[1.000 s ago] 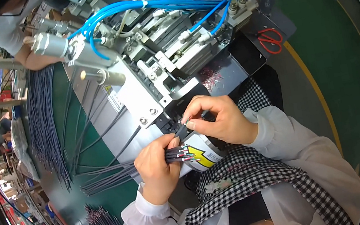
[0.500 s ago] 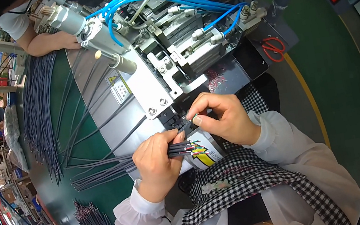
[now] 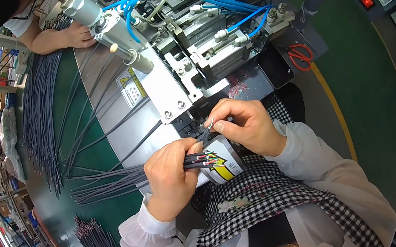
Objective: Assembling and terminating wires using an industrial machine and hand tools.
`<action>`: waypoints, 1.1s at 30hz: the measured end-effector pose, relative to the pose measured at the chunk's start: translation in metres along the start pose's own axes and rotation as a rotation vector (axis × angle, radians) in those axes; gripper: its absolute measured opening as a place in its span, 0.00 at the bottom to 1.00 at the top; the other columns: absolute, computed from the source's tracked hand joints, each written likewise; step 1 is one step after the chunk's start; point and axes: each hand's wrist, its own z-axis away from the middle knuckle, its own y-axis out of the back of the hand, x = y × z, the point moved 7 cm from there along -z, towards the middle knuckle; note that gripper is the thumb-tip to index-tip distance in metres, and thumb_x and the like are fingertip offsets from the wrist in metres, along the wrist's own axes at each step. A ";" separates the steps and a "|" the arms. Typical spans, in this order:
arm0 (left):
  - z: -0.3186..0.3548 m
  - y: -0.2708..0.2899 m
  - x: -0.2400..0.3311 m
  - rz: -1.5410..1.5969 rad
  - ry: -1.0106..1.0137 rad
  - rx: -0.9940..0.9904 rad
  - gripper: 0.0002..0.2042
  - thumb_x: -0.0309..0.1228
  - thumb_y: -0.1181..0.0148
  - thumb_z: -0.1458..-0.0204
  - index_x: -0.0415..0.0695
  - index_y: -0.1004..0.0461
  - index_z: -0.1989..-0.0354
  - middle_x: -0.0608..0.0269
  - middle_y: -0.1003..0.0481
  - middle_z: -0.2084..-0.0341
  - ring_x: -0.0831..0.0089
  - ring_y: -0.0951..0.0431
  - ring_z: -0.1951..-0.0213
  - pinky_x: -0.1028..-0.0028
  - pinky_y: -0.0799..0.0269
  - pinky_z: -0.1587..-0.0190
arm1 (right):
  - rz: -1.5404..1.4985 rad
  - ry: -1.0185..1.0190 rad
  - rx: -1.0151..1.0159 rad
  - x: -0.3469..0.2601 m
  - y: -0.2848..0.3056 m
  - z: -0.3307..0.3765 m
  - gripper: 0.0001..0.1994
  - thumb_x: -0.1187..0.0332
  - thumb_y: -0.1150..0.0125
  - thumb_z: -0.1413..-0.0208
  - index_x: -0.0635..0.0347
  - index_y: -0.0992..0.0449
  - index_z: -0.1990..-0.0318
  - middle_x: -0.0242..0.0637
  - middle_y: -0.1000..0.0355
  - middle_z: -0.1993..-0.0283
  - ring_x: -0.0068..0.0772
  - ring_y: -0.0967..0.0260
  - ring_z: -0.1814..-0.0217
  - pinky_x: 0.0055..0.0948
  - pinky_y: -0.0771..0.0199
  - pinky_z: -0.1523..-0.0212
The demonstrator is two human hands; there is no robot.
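Cable end (image 3: 204, 136) between left fingers (image 3: 191, 148) and right fingers (image 3: 224, 110)

Head view, single cam: left unit of a side-by-side fisheye pair on the wearer's head, aimed down at close range. Upright, not mirrored. Left grip (image 3: 168, 173) and right grip (image 3: 246, 125) sit near mid-frame. Apron (image 3: 257, 197) and sleeves (image 3: 320, 166) fill bottom centre, machine (image 3: 150, 89) takes top centre. Wide lens: surface (image 3: 56, 212) curves down the left side, yellow floor line (image 3: 335, 104) bows down the right. Corners go black.
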 end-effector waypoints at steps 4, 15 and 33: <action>0.000 -0.002 0.001 0.025 0.015 -0.039 0.05 0.18 0.41 0.57 0.38 0.28 0.72 0.56 0.27 0.79 0.60 0.27 0.78 0.69 0.34 0.74 | 0.014 0.027 0.010 -0.001 0.000 0.001 0.05 0.78 0.41 0.48 0.64 0.22 0.64 0.28 0.26 0.68 0.11 0.36 0.72 0.15 0.36 0.72; 0.001 -0.007 -0.004 0.086 0.107 -0.164 0.07 0.14 0.47 0.61 0.38 0.30 0.72 0.54 0.28 0.78 0.58 0.28 0.77 0.69 0.34 0.73 | 0.174 0.126 -0.052 -0.016 -0.002 0.002 0.03 0.80 0.43 0.47 0.68 0.25 0.66 0.36 0.28 0.64 0.21 0.32 0.64 0.20 0.32 0.62; -0.007 0.001 0.017 -0.259 -0.325 -0.038 0.09 0.24 0.31 0.60 0.41 0.25 0.70 0.63 0.34 0.84 0.68 0.33 0.83 0.71 0.40 0.80 | -0.002 -0.383 -0.160 0.013 0.013 -0.005 0.02 0.76 0.41 0.48 0.65 0.26 0.69 0.28 0.30 0.71 0.15 0.36 0.70 0.17 0.35 0.67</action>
